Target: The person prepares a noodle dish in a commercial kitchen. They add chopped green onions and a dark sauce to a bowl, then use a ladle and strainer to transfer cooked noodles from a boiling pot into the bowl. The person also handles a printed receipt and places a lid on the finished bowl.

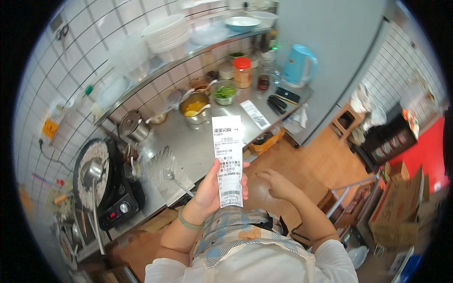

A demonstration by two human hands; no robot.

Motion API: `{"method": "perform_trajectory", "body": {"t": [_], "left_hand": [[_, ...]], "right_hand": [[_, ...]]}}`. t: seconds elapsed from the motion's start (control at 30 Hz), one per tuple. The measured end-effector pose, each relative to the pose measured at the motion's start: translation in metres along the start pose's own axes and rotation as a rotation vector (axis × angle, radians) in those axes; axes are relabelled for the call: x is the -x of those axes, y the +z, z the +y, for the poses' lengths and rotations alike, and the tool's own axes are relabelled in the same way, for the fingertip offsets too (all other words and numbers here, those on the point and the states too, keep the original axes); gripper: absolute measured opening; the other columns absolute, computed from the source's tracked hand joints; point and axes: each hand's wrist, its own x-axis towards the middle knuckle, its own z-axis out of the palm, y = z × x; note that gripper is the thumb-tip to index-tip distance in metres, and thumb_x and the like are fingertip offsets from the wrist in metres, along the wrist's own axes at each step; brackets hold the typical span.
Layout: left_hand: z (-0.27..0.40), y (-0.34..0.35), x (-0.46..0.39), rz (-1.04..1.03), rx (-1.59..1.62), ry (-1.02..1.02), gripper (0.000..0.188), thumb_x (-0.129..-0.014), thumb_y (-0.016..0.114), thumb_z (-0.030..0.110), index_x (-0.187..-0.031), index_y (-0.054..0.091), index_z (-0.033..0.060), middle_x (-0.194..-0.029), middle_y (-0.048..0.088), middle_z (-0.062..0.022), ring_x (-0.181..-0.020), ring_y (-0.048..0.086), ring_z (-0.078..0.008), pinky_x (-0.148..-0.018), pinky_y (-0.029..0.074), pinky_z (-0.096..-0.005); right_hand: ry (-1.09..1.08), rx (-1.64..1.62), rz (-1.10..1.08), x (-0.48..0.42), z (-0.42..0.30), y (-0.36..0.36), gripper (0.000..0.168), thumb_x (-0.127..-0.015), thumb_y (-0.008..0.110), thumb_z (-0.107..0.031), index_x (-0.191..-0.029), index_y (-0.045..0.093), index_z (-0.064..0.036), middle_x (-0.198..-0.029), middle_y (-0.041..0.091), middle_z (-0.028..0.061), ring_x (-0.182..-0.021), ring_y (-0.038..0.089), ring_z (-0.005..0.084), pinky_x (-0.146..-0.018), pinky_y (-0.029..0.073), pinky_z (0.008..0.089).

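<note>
My left hand (208, 189), with a pale green bangle on its wrist, holds a long printed paper receipt (228, 152) upright in front of me. My right hand (277, 182) is raised to the right of the receipt, apart from it, with its fingers bent; nothing plain shows in it. Beyond the receipt, on the steel counter (191, 155), stand a metal pot with yellow food (194, 108), a clear bowl of chopped greens (224, 92) and a red-lidded jar (242, 76). A second printed slip (254, 115) lies flat near the counter's edge.
At left, a wok of whitish contents (93, 166) with a metal ladle (95, 171) sits on an induction cooker (122, 208). A shelf (198, 49) holds stacked bowls. A blue kettle (297, 67) stands by the grey cabinet. Cardboard boxes (396, 208) are at right.
</note>
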Motion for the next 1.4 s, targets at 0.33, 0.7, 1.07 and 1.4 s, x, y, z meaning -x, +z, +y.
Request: {"method": "perform_trajectory", "body": {"t": [0.33, 0.7, 1.07, 1.4], "left_hand": [[0.054, -0.045, -0.046, 0.165, 0.153, 0.335, 0.070, -0.083, 0.015, 0.055, -0.118, 0.032, -0.0034, -0.082, 0.049, -0.0156, -0.069, 0.052, -0.0284, -0.066, 0.045, -0.0406], [0.090, -0.051, -0.110, 0.401, 0.096, 0.648, 0.069, -0.083, 0.015, 0.054, -0.116, 0.035, -0.0038, -0.081, 0.051, -0.0160, -0.070, 0.054, -0.0283, -0.064, 0.046, -0.0400], [0.114, -0.056, -0.094, 0.467, 0.082, 0.722, 0.058, -0.087, 0.018, 0.042, -0.112, 0.037, -0.0066, -0.080, 0.051, -0.0172, -0.069, 0.054, -0.0286, -0.065, 0.046, -0.0396], [0.114, -0.080, -0.056, 0.646, 0.035, 0.786, 0.043, -0.086, 0.028, 0.030, -0.108, 0.041, -0.0048, -0.078, 0.052, -0.0142, -0.070, 0.053, -0.0255, -0.066, 0.046, -0.0382]], "right_hand": [[-0.126, -0.158, -0.214, -0.148, 0.047, 0.012, 0.028, -0.062, 0.058, -0.002, -0.090, 0.055, -0.005, -0.086, 0.055, 0.0090, -0.072, 0.054, 0.0276, -0.064, 0.045, 0.0319], [-0.041, -0.301, -0.703, -0.284, 0.068, 0.003, 0.008, -0.062, 0.060, -0.006, -0.066, 0.054, -0.004, -0.065, 0.056, 0.0065, -0.059, 0.054, 0.0172, -0.054, 0.044, 0.0268], [-0.311, -0.199, -0.917, -0.289, 0.063, 0.046, 0.028, -0.060, 0.059, -0.007, -0.087, 0.053, -0.003, -0.091, 0.052, 0.0125, -0.074, 0.054, 0.0261, -0.063, 0.045, 0.0307], [-0.528, -0.220, -1.193, -0.329, 0.026, 0.019, 0.043, -0.058, 0.064, -0.003, -0.099, 0.051, -0.005, -0.097, 0.052, 0.0138, -0.071, 0.057, 0.0219, -0.064, 0.046, 0.0307]]}}
